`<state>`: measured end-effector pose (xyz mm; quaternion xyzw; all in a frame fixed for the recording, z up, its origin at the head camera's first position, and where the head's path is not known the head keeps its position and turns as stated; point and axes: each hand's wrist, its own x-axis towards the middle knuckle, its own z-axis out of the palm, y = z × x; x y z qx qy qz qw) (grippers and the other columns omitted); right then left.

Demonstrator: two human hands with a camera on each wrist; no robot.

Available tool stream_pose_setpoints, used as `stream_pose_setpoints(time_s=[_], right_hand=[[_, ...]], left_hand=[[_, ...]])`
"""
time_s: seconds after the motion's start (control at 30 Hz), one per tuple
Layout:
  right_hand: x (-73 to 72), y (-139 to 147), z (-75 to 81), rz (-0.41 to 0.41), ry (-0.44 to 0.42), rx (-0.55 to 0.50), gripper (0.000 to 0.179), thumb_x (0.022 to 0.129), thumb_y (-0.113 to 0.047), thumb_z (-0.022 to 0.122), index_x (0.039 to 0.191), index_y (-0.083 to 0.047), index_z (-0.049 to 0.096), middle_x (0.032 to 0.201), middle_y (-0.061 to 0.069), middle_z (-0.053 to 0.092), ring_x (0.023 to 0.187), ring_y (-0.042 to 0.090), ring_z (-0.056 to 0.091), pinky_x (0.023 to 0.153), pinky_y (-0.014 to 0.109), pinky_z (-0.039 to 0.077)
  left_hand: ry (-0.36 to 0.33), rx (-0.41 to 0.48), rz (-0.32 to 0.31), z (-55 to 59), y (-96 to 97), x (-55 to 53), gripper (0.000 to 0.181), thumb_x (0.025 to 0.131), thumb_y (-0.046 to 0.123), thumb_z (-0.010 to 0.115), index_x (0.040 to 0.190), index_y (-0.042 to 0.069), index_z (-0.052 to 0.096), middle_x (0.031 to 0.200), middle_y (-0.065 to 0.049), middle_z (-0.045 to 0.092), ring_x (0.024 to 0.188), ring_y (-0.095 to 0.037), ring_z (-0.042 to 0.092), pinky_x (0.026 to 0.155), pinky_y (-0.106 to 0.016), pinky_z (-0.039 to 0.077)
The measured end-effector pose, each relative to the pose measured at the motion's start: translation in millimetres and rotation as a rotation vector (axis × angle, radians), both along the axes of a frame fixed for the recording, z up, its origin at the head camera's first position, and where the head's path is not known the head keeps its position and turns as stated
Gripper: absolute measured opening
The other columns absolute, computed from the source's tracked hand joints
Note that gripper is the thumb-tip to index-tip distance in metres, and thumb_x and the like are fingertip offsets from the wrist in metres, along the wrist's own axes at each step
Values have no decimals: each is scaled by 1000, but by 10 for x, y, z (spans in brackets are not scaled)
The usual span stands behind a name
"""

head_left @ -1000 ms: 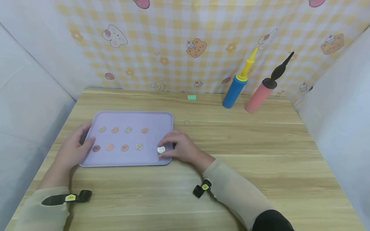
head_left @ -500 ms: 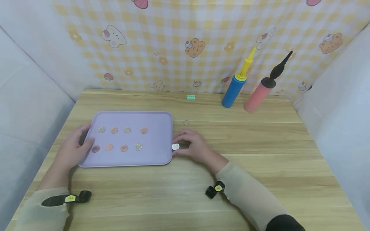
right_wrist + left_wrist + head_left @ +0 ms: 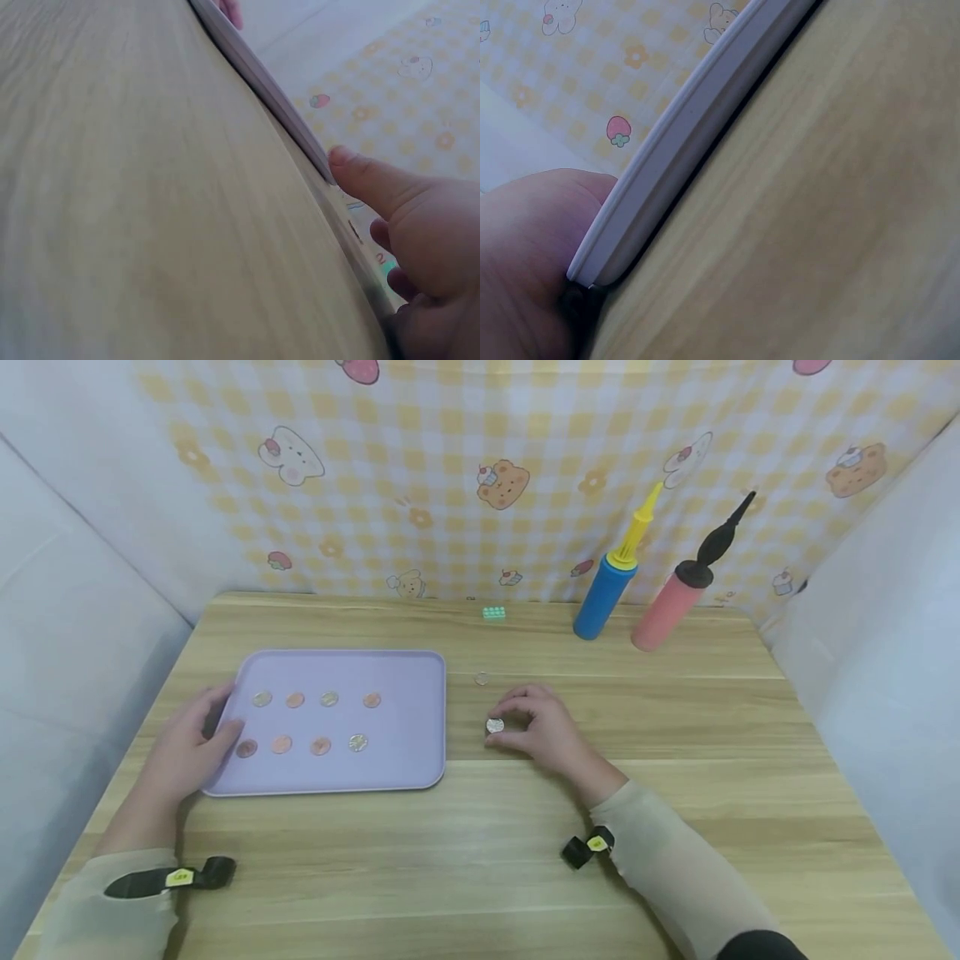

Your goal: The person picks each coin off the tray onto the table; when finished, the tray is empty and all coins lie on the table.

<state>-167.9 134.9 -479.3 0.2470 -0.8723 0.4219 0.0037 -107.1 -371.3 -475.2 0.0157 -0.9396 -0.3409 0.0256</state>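
A lilac tray [image 3: 405, 710] lies on the wooden table, with two rows of silver and copper-coloured coins on it. My left hand [image 3: 187, 743] grips the tray's left edge, thumb over the rim. To the right of the tray, my right hand [image 3: 543, 727] pinches a silver coin [image 3: 495, 726] between thumb and fingers, low over the table. In the right wrist view the thumb [image 3: 367, 176] shows, but the coin is hidden. A second small silver coin [image 3: 481, 678] lies on the table just behind the right hand.
At the back right stand a blue pump [image 3: 603, 597] with a yellow nozzle and a pink pump [image 3: 667, 610] with a black nozzle. A small mint-green toy brick [image 3: 493, 612] sits near the table's back edge, before a checked cloth [image 3: 420, 460].
My right hand has carried the silver coin from the tray's right end, over the rim, to the table on the right. The left hand has stayed on the tray.
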Motion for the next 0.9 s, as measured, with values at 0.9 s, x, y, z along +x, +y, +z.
stream_pose_setpoints(time_s=[0.9], right_hand=[[76,-163,57,-55,-7,170,24,79,-28,98,101,-22,88,117,6,58,118,32,43,101,48,36]], left_hand=[[43,12,-2,-35,-15,7,59,111,15,52,164,-3,34,163,-38,34,152,-61,24,121,-76,18]])
